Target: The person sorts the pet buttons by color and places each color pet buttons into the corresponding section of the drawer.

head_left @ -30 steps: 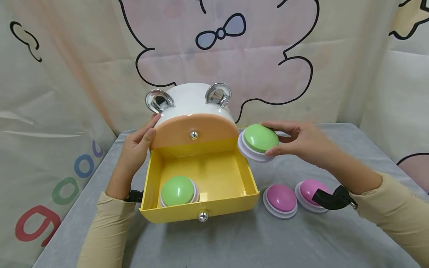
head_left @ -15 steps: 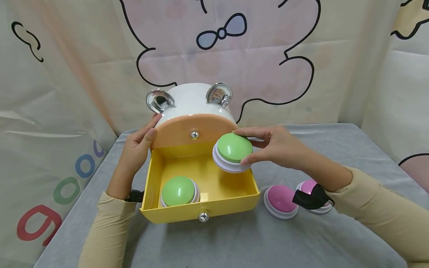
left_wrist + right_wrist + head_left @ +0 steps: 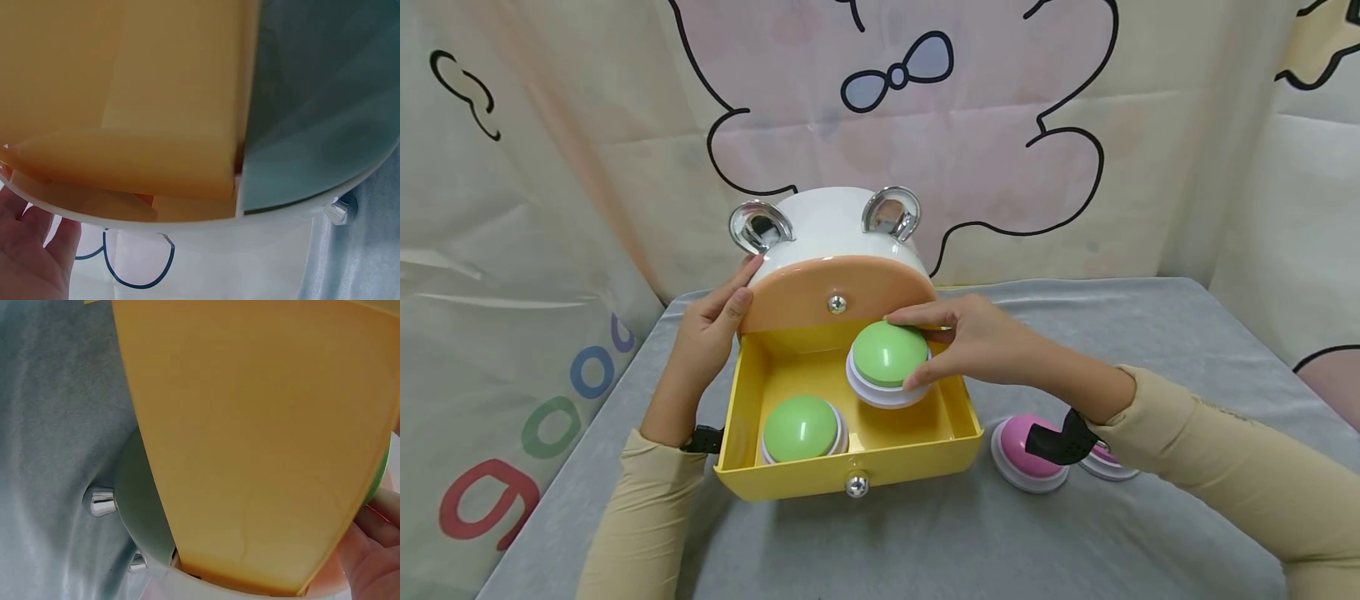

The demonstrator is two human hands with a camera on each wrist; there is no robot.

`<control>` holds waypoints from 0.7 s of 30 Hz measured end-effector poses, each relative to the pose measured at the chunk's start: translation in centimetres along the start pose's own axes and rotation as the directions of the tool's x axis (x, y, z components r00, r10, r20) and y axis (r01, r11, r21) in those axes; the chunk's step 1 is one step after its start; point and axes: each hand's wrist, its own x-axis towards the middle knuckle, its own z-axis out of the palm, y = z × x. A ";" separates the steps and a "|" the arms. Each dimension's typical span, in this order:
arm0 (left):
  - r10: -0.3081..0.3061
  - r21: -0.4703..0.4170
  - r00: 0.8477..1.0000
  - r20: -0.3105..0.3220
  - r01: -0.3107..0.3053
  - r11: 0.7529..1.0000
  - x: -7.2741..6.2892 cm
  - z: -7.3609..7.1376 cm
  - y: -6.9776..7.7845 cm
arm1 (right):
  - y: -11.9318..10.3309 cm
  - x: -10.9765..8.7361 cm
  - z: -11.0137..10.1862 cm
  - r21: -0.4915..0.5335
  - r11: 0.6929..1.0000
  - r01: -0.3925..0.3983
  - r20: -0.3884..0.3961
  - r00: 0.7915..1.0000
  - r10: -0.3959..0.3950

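Note:
My right hand (image 3: 981,342) pinches a green buzzer button (image 3: 889,354) with a white base, over the right rear of a pulled-out yellow drawer (image 3: 917,462). Whether the base touches the drawer floor, I cannot tell. A second green buzzer button (image 3: 800,428) rests in the drawer's front left. My left hand (image 3: 703,337) presses against the left side of a white toy cabinet (image 3: 835,215), thumb by the front edge, fingers nearly straight. The cabinet has silver ears and an orange upper front (image 3: 808,287). In the right wrist view, the drawer's side (image 3: 250,444) hides most of the held button.
Two pink buzzer buttons lie on the grey cloth (image 3: 880,550) right of the drawer. The nearer pink button (image 3: 1018,437) is partly behind a black wrist mount (image 3: 1063,440); the other pink button (image 3: 1105,463) is mostly covered. Printed curtains (image 3: 985,167) hang behind and beside the table.
My right hand has carried the green buzzer button left and down, from beside the cabinet to over or into the drawer. My left hand has stayed on the cabinet's side.

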 end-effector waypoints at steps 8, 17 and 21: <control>0.023 -0.044 1.000 -0.010 -0.024 0.999 0.0 0.0 0.1 | -0.3 0.7 1.0 -0.091 0.995 0.046 0.040 0.998 -0.042; 0.009 -0.047 1.000 -0.009 -0.009 0.999 0.0 0.0 0.2 | -0.2 1.1 2.1 -0.232 0.968 0.098 0.056 0.995 -0.088; 0.015 -0.049 1.000 -0.009 -0.015 0.999 0.0 0.0 0.0 | -0.2 1.2 2.4 -0.269 0.957 0.107 0.069 0.993 -0.091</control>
